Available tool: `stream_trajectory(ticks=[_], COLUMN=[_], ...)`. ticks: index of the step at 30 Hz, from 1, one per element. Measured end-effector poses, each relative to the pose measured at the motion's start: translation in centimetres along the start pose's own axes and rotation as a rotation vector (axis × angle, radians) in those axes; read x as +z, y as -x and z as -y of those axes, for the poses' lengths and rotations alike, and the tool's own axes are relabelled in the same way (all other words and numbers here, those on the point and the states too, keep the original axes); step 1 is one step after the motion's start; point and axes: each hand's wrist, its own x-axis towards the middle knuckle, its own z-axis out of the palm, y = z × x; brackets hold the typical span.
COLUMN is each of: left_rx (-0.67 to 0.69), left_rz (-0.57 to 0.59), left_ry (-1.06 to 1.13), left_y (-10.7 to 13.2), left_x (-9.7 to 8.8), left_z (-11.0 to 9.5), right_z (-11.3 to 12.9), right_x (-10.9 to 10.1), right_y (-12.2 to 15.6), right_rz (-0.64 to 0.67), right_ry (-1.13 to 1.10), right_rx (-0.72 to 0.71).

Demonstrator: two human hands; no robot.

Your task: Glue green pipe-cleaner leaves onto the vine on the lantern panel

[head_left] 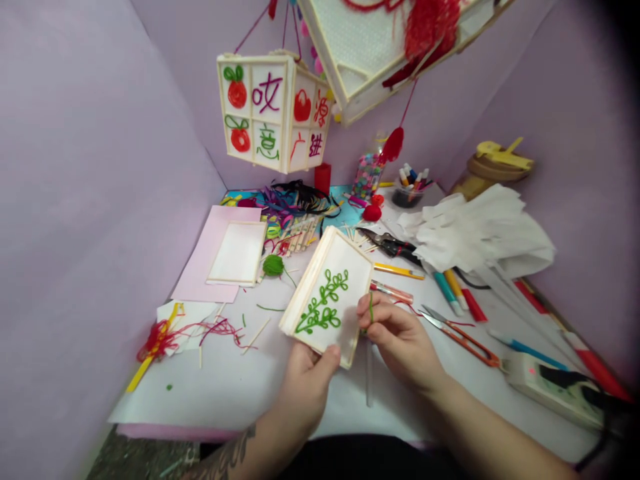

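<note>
My left hand (pixel 307 373) grips the near corner of a small wood-framed white panel (pixel 350 270) and holds it tilted above the table. A green yarn sprig with curled leaves (pixel 323 303) is stuck on the panel's face. My right hand (pixel 397 337) is closed beside the panel's right edge and pinches a short piece of green yarn (pixel 371 308) between thumb and fingers. Both forearms come in from the bottom edge.
A second framed panel (pixel 239 253) lies on pink paper at left, next to a green yarn ball (pixel 273 265). Red-handled snips (pixel 463 337), pliers (pixel 393 245), markers, a power strip (pixel 555 387) and crumpled white paper (pixel 480 230) lie at right. Decorated lanterns (pixel 273 113) hang overhead. Red yarn scraps (pixel 165 340) lie at left.
</note>
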Motion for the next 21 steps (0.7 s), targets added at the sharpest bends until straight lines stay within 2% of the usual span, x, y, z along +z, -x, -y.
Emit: stream_trajectory(ticks=[3,6,9,13,16,21], left_rx=[-0.022,-0.046,-0.037,-0.058,-0.086,-0.123], left_rz=[0.034,0.046,-0.041,-0.135,-0.143,-0.127], left_ry=[0.016,0.117,0.211,0.274,0.290,0.337], left_y=[-0.2,-0.8,-1.7,-2.8,-3.5,-4.2], left_x=[0.6,1.5,1.6,0.8,0.2,-0.9], left_z=[-1.1,-3.6,-5.9,-7.0,-7.1,-7.4], right_z=[0.5,1.8,3.3,4.3,4.7,4.7], right_x=[-0.1,-0.2,0.0,0.6,1.4,3.4], right_y=[-0.2,-0.2,-0.1,-0.2,-0.8,-2.1], right_rz=[-0.041,-0.093,-0.110,-0.063,-0.002,0.124], right_ry=[-0.016,-0.058,-0.096,-0.120,-0.122,-0.145], right_rx=[-0.022,-0.062,-0.056,0.044,0.123,0.357])
